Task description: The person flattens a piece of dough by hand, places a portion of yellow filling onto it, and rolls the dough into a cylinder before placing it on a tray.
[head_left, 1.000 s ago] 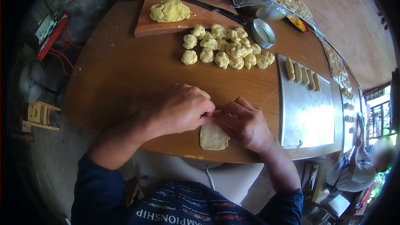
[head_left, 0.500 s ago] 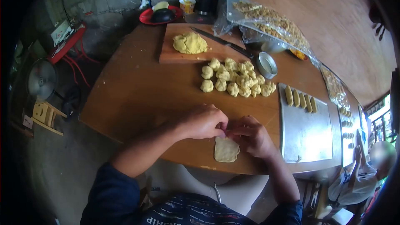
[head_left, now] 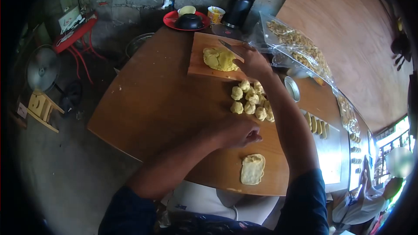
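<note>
My left hand (head_left: pixel 241 133) hovers over the table's front part, fingers curled closed and nothing showing in them. Just below it lies a flat piece of dough (head_left: pixel 252 170), pale and roughly rectangular, with a yellower upper edge. My right hand (head_left: pixel 253 63) reaches across the wooden cutting board (head_left: pixel 200 39), thumb apart from the fingers. It is over the knife (head_left: pixel 230 48), covering its handle, while the blade points to the back left. Beside the thumb sits a large yellow lump of dough or filling (head_left: pixel 219 59). Several yellow balls (head_left: pixel 250 107) are grouped under my right forearm, which hides some.
A metal tray (head_left: pixel 328 159) with several dough rolls (head_left: pixel 320 127) is at the right, near a round tin (head_left: pixel 291 88). Bagged food (head_left: pixel 300 48) lies behind. A red plate (head_left: pixel 170 22), paper cup (head_left: pixel 215 15) and black bottle (head_left: pixel 238 6) stand at the back. Another person (head_left: pixel 361 202) sits far right.
Both hands have left the upper edge of the flat dough. My right hand has moved far forward to the knife; my left has lifted slightly away. The view has shifted.
</note>
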### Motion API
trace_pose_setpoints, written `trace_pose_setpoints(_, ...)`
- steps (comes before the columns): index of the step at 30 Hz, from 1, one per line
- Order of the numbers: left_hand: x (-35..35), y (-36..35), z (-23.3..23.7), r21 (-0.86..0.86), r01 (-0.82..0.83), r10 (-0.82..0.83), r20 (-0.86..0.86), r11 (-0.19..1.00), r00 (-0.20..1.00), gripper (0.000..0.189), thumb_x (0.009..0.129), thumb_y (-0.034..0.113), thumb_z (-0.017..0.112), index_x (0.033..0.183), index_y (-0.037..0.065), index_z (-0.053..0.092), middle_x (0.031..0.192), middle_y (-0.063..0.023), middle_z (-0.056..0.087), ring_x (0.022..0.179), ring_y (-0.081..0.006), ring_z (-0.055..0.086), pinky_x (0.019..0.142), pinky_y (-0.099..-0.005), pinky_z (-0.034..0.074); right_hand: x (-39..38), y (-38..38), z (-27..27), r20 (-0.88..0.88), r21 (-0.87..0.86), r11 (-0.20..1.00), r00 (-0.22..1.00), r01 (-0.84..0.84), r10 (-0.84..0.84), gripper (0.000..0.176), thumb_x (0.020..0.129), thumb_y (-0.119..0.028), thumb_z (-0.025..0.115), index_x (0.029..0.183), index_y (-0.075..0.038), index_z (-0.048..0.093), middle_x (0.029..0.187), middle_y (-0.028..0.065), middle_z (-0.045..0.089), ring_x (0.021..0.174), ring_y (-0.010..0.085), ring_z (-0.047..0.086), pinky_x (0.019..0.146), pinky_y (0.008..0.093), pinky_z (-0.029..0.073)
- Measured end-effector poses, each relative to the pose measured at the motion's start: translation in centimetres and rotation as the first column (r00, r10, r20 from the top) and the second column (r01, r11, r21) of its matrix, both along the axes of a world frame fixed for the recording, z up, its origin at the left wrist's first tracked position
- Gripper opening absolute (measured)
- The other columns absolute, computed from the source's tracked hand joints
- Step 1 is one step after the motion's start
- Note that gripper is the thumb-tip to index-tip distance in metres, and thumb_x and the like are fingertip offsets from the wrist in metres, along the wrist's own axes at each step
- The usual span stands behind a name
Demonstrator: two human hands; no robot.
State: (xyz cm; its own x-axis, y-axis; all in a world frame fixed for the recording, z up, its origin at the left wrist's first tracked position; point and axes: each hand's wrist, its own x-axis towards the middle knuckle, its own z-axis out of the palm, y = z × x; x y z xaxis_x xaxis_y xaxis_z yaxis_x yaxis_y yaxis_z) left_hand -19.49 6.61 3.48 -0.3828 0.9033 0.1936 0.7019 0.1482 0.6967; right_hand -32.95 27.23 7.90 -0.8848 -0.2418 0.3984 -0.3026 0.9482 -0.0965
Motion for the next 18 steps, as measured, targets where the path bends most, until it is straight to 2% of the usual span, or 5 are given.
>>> trace_pose_setpoints(4, 0.1, -0.5, 0.8, 0.079, -0.025, 0.027, -0.026, 0.997, 0.999, 0.037, 0.11, 0.04, 0.075, 0.096, 0.007, 0.078, 0.089, -0.0139, 0.081, 0.083, -0.0346, 0.08, 0.08, -0.0504, 0.061, -2.3, -0.6, -0.7, 0.179, -0.056, 0.996, 0.982, 0.065, -0.054, 0.048, 0.099, -0.034, 0.083, 0.143, -0.016, 0.077, 0.134, 0.0205, 0.079, 0.126, 0.0422, 0.075, 0.109, 0.0535, 0.061)
trace_pose_setpoints(11, 0.3, -0.8, 1.6, -0.012, -0.015, 0.014, -0.071, 1.0, 0.997, 0.036, 0.11, 0.04, 0.075, 0.097, 0.007, 0.08, 0.091, -0.0158, 0.082, 0.082, -0.0364, 0.08, 0.079, -0.0517, 0.062, -2.7, -0.9, -0.9, 0.119, 0.033, 0.99, 0.983, 0.139, -0.142, 0.038, 0.099, -0.032, 0.086, 0.13, -0.01, 0.082, 0.122, 0.0189, 0.082, 0.113, 0.0416, 0.079, 0.101, 0.0513, 0.062)
trace_pose_setpoints(14, 0.1, -0.5, 0.9, 0.005, -0.013, 0.014, -0.083, 1.0, 0.996, 0.035, 0.11, 0.04, 0.074, 0.098, 0.008, 0.081, 0.091, -0.0154, 0.082, 0.083, -0.0365, 0.081, 0.079, -0.0516, 0.063, -2.5, -1.0, -1.2, 0.118, 0.068, 0.984, 0.978, 0.166, -0.173, 0.036, 0.102, -0.04, 0.082, 0.13, -0.018, 0.084, 0.117, 0.0177, 0.084, 0.109, 0.0401, 0.08, 0.102, 0.0512, 0.063)
trace_pose_setpoints(17, 0.0, -0.3, 0.4, -0.008, -0.028, 0.028, -0.092, 1.0, 0.995, 0.034, 0.109, 0.04, 0.074, 0.098, 0.008, 0.081, 0.09, -0.0147, 0.082, 0.084, -0.0369, 0.08, 0.08, -0.0517, 0.062, -1.8, -0.8, -1.9, 0.067, -0.019, 0.983, 0.981, 0.183, -0.181, 0.029, 0.103, -0.034, 0.082, 0.124, -0.015, 0.086, 0.112, 0.017, 0.085, 0.107, 0.0389, 0.081, 0.099, 0.05, 0.063)
trace_pose_setpoints(18, 0.0, -0.3, 0.5, -0.011, -0.046, 0.045, -0.092, 0.999, 0.995, 0.034, 0.109, 0.039, 0.075, 0.097, 0.009, 0.081, 0.09, -0.0144, 0.082, 0.085, -0.0371, 0.08, 0.08, -0.0518, 0.062, -1.6, -0.6, -2.3, -0.02, -0.18, 0.978, 0.994, 0.103, -0.108, 0.026, 0.102, -0.029, 0.084, 0.12, -0.01, 0.085, 0.109, 0.0171, 0.084, 0.101, 0.0372, 0.081, 0.092, 0.0485, 0.063)
